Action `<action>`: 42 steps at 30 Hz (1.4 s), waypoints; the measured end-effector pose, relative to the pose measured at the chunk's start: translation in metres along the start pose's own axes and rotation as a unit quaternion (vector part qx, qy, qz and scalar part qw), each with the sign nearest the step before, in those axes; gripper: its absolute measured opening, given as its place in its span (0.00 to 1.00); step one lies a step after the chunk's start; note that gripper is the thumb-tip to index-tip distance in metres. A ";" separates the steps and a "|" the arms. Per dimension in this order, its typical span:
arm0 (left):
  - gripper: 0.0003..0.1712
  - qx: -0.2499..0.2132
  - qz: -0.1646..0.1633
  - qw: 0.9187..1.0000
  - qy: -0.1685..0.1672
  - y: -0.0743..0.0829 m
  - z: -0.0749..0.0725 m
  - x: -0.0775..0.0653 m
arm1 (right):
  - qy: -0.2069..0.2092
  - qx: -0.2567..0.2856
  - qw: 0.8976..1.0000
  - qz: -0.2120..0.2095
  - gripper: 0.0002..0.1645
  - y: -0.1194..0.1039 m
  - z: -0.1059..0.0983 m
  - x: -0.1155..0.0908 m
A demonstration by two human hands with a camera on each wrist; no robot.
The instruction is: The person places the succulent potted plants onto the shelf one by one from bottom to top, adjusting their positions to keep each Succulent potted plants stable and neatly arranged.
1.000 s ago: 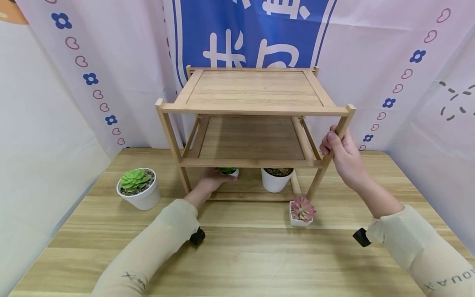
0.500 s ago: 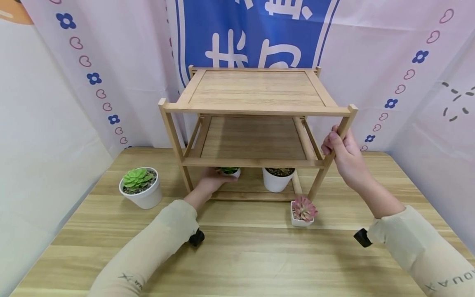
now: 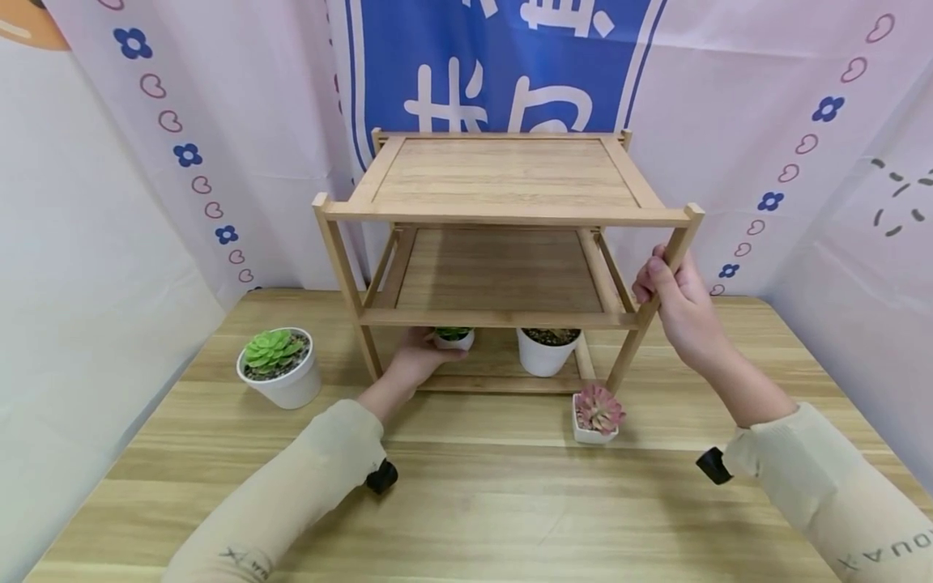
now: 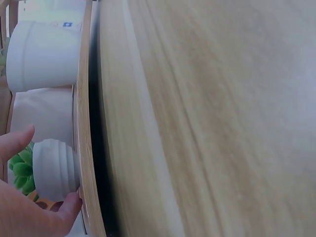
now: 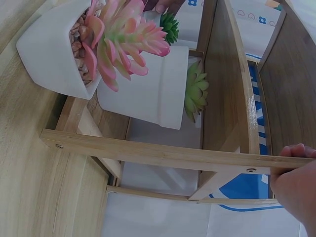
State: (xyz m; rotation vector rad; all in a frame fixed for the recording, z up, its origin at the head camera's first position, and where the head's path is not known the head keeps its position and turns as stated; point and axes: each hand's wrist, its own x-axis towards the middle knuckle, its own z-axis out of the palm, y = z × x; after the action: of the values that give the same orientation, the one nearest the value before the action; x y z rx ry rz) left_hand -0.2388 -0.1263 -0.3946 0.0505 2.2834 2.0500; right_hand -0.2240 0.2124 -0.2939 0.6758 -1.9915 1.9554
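In the head view my left hand [image 3: 419, 356] reaches under the middle shelf to a small white pot with a green succulent [image 3: 453, 338]. The pot stands on the bottom board. From the left wrist view, a fingertip lies at the base of the ribbed pot [image 4: 55, 170], while another finger extends above it, spread away from its side. My right hand [image 3: 681, 304] grips the front right post of the wooden shelf rack [image 3: 503, 174]. A larger white pot [image 3: 547, 356] stands on the bottom board too; its pale green succulent [image 5: 196, 91] shows in the right wrist view.
On the table [image 3: 466, 502], a square white pot with a pink succulent [image 3: 598, 411] stands before the rack's front right leg. Left of the rack is a round white pot with a bright green succulent [image 3: 280, 364]. A printed curtain [image 3: 291, 162] hangs behind.
My left hand has drawn slightly left and down, showing more of the small pot. The right hand keeps its grip on the post, and the rack stays put.
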 end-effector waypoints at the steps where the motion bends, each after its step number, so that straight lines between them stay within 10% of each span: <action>1: 0.45 0.005 0.000 1.000 0.000 -0.001 0.000 0.000 | -0.001 -0.001 1.000 0.000 0.06 0.000 0.000 0.000; 17: 0.49 0.023 -0.032 0.999 -0.002 0.003 -0.011 -0.013 | -0.005 -0.009 1.000 0.013 0.09 -0.001 -0.001 0.003; 42: 0.46 0.105 0.010 0.994 0.011 0.000 -0.024 -0.037 | -0.004 -0.018 1.000 0.016 0.09 0.000 -0.002 0.000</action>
State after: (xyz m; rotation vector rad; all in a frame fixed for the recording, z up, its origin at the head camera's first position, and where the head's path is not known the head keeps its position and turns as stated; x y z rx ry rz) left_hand -0.2042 -0.1532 -0.3907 0.0623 2.5125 1.8181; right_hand -0.2239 0.2140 -0.2936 0.6488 -2.0481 1.9330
